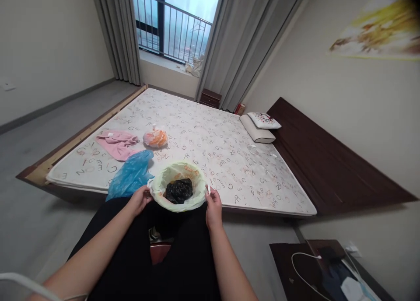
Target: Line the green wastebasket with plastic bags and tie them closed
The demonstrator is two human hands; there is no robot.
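Between my knees is a round bin lined with a pale green plastic bag [179, 208], its rim folded outward. Inside lies a crumpled black plastic bag [179, 190], and stains mark the liner's inner wall. My left hand [140, 200] is closed on the liner's edge at the left of the rim. At the right of the rim, my right hand [214, 204] pinches a white twisted end of the liner. A blue plastic bag [130, 174] hangs over the mattress edge just beyond my left hand. The bin's body is hidden under the liner.
A pink garment [118, 144] and a knotted orange-and-white bag [155, 138] lie on the letter-printed mattress [203, 130]. Pillows [259, 128] rest by the dark headboard [311, 161]. A nightstand [292, 266] with a white cable stands at the lower right.
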